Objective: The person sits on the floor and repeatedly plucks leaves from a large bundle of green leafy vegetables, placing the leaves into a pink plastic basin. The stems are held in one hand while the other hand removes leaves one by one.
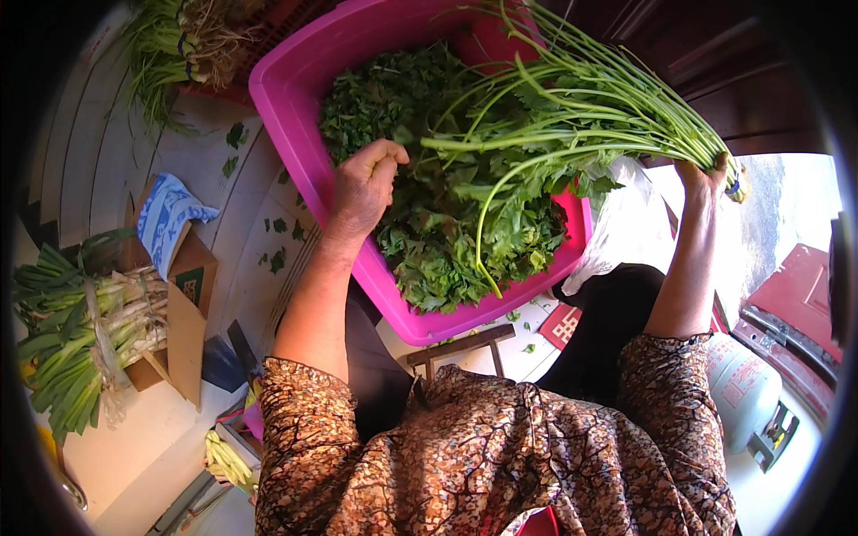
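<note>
My right hand (700, 175) grips a bunch of thin-stalked celery (643, 107) close to its root end, where a blue band (734, 184) goes round it. The stalks fan out to the left, over a pink plastic tub (285, 100). Many loose green celery leaves (436, 228) fill much of the tub. My left hand (370, 181) is above the tub's left side, fingers curled into a fist. Nothing shows sticking out of that fist, though its inner side is hidden. One bent stalk (480, 234) droops across the leaves toward the tub's near rim.
Banded green bunches with roots (201, 47) lie on a red crate at upper left. Leeks (87, 335) rest by an open cardboard box (184, 321). Leaf scraps (275, 258) dot the floor. At right are a white plastic bag (620, 221) and a gas cylinder (744, 388).
</note>
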`<act>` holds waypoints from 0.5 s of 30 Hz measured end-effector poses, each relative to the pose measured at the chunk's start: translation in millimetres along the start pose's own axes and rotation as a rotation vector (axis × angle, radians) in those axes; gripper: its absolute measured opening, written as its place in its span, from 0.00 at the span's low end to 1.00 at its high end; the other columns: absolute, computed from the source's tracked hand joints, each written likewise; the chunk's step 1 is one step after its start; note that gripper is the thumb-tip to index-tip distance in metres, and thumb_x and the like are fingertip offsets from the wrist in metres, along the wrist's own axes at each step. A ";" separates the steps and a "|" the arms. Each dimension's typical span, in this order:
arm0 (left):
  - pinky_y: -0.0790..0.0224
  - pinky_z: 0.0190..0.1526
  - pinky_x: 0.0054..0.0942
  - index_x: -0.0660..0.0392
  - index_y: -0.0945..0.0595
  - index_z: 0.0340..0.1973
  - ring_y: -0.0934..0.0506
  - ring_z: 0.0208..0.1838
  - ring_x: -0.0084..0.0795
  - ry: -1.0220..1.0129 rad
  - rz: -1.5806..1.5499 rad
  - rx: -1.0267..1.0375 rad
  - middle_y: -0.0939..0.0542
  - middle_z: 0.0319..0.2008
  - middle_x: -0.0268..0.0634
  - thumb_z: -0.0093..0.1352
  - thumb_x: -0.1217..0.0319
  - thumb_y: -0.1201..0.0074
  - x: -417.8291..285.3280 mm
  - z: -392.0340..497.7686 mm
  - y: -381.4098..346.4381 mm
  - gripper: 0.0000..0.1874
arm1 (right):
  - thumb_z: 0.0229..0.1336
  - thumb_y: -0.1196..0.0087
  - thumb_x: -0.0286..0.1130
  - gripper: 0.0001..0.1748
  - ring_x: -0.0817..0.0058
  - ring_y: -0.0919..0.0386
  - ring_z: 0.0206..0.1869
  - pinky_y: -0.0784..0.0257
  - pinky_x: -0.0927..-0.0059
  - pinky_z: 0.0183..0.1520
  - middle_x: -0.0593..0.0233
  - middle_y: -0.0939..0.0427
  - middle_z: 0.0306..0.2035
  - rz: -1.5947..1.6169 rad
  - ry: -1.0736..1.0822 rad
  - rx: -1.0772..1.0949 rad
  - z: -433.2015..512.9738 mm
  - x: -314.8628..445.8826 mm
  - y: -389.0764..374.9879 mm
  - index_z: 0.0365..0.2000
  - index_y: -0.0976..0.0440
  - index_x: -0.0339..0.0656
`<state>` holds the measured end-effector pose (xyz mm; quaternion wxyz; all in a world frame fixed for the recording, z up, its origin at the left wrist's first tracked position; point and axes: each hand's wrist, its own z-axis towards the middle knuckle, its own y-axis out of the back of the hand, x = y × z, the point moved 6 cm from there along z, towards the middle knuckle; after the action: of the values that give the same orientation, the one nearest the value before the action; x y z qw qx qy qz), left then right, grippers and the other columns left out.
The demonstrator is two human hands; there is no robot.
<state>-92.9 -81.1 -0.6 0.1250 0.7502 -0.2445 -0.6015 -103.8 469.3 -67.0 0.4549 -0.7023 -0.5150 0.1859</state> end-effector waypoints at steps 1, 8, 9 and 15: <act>0.26 0.26 0.22 0.56 0.16 0.44 0.16 0.33 0.24 -0.050 -0.019 0.067 0.16 0.33 0.37 0.72 0.70 0.47 -2.6 0.5 -3.8 0.09 | 0.66 0.53 0.52 0.29 0.55 0.30 0.63 0.39 0.37 0.66 0.55 0.27 0.60 -0.038 0.014 -0.002 0.2 1.6 0.1 0.59 0.31 0.45; 0.34 0.63 0.41 0.55 0.22 0.58 0.26 0.62 0.54 -0.287 0.495 0.201 0.30 0.66 0.52 0.61 0.54 0.35 -13.8 -16.1 -36.1 0.33 | 0.67 0.55 0.54 0.29 0.57 0.29 0.63 0.38 0.39 0.67 0.56 0.27 0.61 0.004 0.067 0.006 -11.9 -7.0 -9.4 0.59 0.31 0.46; 0.35 0.63 0.42 0.55 0.22 0.58 0.25 0.61 0.53 -0.324 0.495 0.171 0.28 0.63 0.52 0.61 0.55 0.36 -16.9 -16.2 -33.9 0.32 | 0.67 0.54 0.54 0.29 0.56 0.29 0.63 0.39 0.38 0.67 0.56 0.27 0.61 0.017 0.073 -0.008 -15.5 -10.3 -10.3 0.59 0.31 0.46; 0.32 0.59 0.45 0.54 0.20 0.55 0.20 0.52 0.44 -0.123 0.332 0.094 0.15 0.40 0.46 0.66 0.64 0.40 -12.2 0.6 -15.1 0.22 | 0.65 0.46 0.47 0.24 0.55 0.27 0.60 0.37 0.36 0.66 0.56 0.24 0.57 0.061 0.113 -0.040 -31.2 -18.0 -18.9 0.55 0.28 0.44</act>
<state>-92.1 -61.9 2.3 0.1722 0.6664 -0.3998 -0.6053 -98.7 440.4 -38.9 0.4633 -0.7361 -0.4703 0.1494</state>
